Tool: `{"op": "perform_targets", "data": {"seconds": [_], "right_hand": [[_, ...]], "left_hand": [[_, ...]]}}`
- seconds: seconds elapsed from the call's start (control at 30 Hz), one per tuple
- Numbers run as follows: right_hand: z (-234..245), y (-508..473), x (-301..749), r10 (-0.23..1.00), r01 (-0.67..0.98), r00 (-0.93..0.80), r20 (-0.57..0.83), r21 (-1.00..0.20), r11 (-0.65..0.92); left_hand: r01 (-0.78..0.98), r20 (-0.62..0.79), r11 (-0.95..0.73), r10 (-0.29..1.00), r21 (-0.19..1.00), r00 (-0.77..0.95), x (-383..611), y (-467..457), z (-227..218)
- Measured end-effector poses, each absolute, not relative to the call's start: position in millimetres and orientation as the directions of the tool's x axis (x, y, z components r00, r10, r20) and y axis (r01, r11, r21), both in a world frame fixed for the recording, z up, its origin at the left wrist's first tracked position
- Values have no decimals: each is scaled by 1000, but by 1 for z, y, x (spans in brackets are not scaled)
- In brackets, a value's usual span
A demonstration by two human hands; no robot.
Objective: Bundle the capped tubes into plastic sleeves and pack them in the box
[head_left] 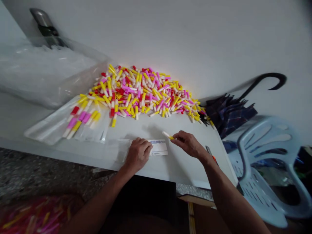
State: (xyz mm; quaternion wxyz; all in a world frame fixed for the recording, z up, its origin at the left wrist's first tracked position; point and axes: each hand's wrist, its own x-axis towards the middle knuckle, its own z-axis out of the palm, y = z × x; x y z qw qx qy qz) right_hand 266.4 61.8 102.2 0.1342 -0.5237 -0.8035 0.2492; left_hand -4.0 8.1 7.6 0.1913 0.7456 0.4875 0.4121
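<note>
My left hand [138, 154] rests with curled fingers on a small clear packet with a printed label [159, 147], holding it down on the white table [185, 169]. My right hand [188, 143] pinches a white tube with a yellow cap [168, 135], its tip pointing toward the packet's open end. A large heap of white tubes with yellow, pink and red caps [143, 92] lies just beyond both hands.
Filled clear packets [78, 120] lie at the left beside a big bag of empty plastic sleeves [46, 73]. A folded dark umbrella [229, 112] leans at the table's right end. A pale blue plastic chair [265, 169] stands at the right. More coloured tubes [34, 219] show blurred at bottom left.
</note>
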Motion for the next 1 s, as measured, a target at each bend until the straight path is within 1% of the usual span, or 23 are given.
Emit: {"op": "perform_targets", "data": {"seconds": [0.07, 0.13, 0.2, 0.23, 0.27, 0.3, 0.37, 0.43, 0.5, 0.53, 0.6, 0.67, 0.73, 0.77, 0.87, 0.93, 1.0], "right_hand": [[97, 50, 282, 878, 788, -469, -92, -494, 369], [92, 45, 290, 853, 815, -503, -136, -403, 416], [86, 45, 294, 864, 861, -476, -164, -290, 419], [83, 46, 294, 885, 886, -438, -156, -244, 395], [80, 46, 293, 912, 908, -389, -131, -219, 356], [77, 46, 290, 938, 926, -334, -94, -219, 308], [69, 44, 282, 978, 943, -204, -46, -277, 184], [60, 44, 268, 996, 946, -47, -73, -323, 21], [52, 46, 252, 988, 941, 96, -119, -312, -129], [49, 48, 245, 981, 938, 145, -129, -298, -178], [44, 53, 234, 975, 933, 184, -128, -288, -214], [43, 55, 231, 978, 937, 171, -121, -287, -199], [46, 50, 236, 989, 940, 115, -93, -311, -139], [48, 44, 240, 995, 933, 78, -67, -345, -96], [61, 24, 256, 999, 864, -53, 4, -502, 48], [71, 13, 262, 986, 821, -168, -19, -556, 130], [78, 8, 258, 955, 802, -287, -78, -564, 195]], "left_hand": [[577, 440, -461, 878, 674, 188, -4, 9, 5], [592, 449, -467, 873, 657, 190, -4, 10, 3], [598, 456, -473, 869, 647, 194, -4, 11, 1], [601, 456, -474, 868, 644, 196, -4, 11, 0], [604, 458, -475, 867, 640, 197, -4, 11, 0], [606, 459, -476, 866, 637, 198, -5, 11, -1], [611, 462, -480, 863, 630, 202, -4, 11, 0], [613, 468, -488, 859, 622, 208, -4, 11, 1], [612, 477, -493, 854, 618, 207, -4, 11, 2], [610, 480, -493, 854, 620, 202, -4, 11, 2], [602, 482, -491, 855, 630, 193, -4, 11, 3], [591, 478, -489, 858, 642, 190, -4, 11, 2], [585, 474, -486, 860, 650, 187, -4, 11, 1], [582, 474, -484, 861, 653, 185, -4, 11, 1], [571, 476, -484, 861, 663, 178, -4, 11, 0], [566, 478, -487, 860, 665, 177, -4, 11, 1], [573, 485, -491, 856, 656, 178, -3, 10, 3]]}}
